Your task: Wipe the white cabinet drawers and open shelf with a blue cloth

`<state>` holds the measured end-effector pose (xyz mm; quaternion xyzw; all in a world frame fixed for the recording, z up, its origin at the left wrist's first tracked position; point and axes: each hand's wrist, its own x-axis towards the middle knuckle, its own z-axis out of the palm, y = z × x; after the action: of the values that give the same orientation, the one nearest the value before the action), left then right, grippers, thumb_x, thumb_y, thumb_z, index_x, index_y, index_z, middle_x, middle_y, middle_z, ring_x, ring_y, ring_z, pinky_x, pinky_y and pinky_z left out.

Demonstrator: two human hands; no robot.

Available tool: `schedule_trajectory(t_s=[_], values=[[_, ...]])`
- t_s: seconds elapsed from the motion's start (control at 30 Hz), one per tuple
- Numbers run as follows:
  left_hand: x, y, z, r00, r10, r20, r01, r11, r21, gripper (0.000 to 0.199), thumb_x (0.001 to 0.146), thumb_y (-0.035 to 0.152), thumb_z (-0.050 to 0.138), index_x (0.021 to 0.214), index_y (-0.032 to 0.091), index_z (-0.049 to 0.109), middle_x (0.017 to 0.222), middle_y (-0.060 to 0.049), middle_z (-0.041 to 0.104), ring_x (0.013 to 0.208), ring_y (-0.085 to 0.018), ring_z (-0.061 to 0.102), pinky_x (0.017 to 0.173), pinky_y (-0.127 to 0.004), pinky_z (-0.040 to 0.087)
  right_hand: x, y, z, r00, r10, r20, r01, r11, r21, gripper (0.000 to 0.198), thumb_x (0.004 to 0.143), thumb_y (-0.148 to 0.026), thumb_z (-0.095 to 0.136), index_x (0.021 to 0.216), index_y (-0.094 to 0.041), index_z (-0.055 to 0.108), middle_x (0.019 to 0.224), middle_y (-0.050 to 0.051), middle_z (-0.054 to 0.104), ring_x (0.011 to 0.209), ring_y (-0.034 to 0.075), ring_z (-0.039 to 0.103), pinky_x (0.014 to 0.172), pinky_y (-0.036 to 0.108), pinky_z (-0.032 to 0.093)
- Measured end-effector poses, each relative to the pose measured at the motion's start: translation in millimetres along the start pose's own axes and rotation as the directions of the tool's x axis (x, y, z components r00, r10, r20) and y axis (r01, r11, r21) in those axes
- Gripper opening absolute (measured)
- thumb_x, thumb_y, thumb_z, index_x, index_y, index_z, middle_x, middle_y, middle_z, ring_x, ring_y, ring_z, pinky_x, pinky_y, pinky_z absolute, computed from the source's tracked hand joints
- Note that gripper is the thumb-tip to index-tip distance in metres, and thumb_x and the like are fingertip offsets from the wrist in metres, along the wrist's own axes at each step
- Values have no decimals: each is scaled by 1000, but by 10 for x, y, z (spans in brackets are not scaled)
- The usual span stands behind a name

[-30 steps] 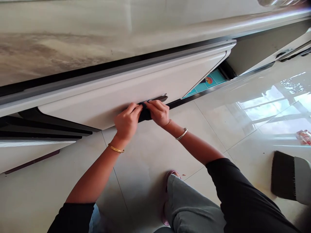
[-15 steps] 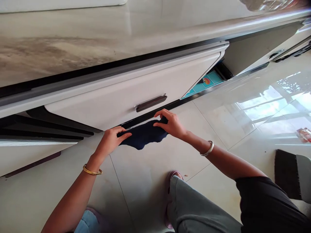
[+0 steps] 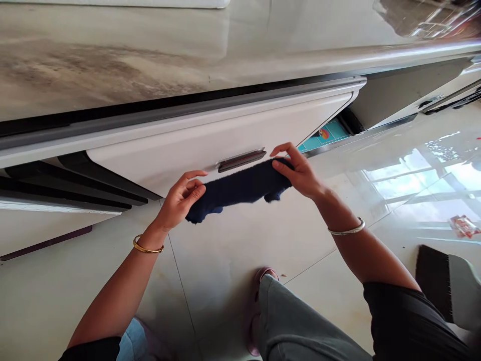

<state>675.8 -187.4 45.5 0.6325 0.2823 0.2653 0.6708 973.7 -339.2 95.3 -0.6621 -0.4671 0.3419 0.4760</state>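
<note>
A dark navy cloth with a fuzzy upper edge is stretched between my two hands, in front of a white drawer front. My left hand pinches its left end between thumb and fingers. At the other end, my right hand grips the cloth the same way, with its index finger raised above the edge. The cloth's lower corners hang down in folds. Just behind its top edge is the dark drawer handle.
A marbled countertop runs above the white drawer front. Teal patterned lining shows in the gap at right. On the tiled floor lie a dark-bristled brush and a crumpled wrapper. Clear plastic rests on the counter.
Both hands have risen towards the drawer handle and moved farther apart. The cloth is now spread wider and straighter between them.
</note>
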Motion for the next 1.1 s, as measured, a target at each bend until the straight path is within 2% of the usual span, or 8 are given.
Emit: schedule_trajectory(t_s=[0.13,0.4,0.47,0.6,0.73,0.87,0.97,1.1], values=[[121,111,90,977,-207,-41,172,895,-411,4,87,20,74,88,21,78,89,0,73,81,-11,67,70,-18,53,244,-60,-37,997,34,-73,-16,973,230,20,85,-40,78,95,-26,68,79,-3,59,61,9,51,51,21,40],[483,-32,332,701,-622,349,544,150,-826,49,102,19,39,149,10,52,122,-17,76,108,-23,77,100,-39,61,573,458,-36,889,442,-118,-280,731,622,6,77,-18,77,80,-17,72,78,0,73,71,11,66,62,19,59],[527,-73,360,669,-660,343,535,106,-838,47,101,18,45,147,9,53,115,-16,78,99,-21,78,91,-32,64,570,594,-32,836,536,-118,-333,666,667,5,80,-15,73,77,-17,69,74,1,72,68,12,66,62,20,60],[491,-125,339,673,-691,264,540,215,-814,33,99,10,49,129,6,63,100,-13,79,87,-17,77,77,-25,64,501,655,-87,796,604,-50,-446,639,626,8,86,-20,70,79,-17,68,68,1,70,60,12,63,55,23,58],[356,-167,205,717,-621,317,648,425,-632,18,87,8,69,105,11,73,94,-9,78,79,-16,74,71,-25,61,384,476,-275,892,452,11,-400,777,485,22,76,-34,84,86,-19,71,74,-1,68,65,12,62,55,23,53],[287,-218,76,789,-533,304,604,764,-226,22,70,17,91,87,14,77,77,-3,72,66,-11,63,59,-21,46,295,357,-511,943,333,-1,-331,939,95,35,71,-46,89,91,-20,76,78,0,69,69,13,60,61,27,49],[287,-243,50,871,-456,184,468,883,-23,23,71,33,92,75,16,76,66,2,64,59,-9,53,54,-22,36,234,347,-630,956,294,-5,-289,935,-207,32,74,-49,86,83,-20,77,75,0,67,67,11,54,61,28,46],[302,-199,127,912,-387,140,410,833,-372,25,75,36,89,81,16,75,75,0,70,68,-11,61,61,-22,47,205,295,-694,952,300,69,-295,953,-68,37,73,-52,87,83,-19,75,76,1,67,70,13,59,63,29,52]])
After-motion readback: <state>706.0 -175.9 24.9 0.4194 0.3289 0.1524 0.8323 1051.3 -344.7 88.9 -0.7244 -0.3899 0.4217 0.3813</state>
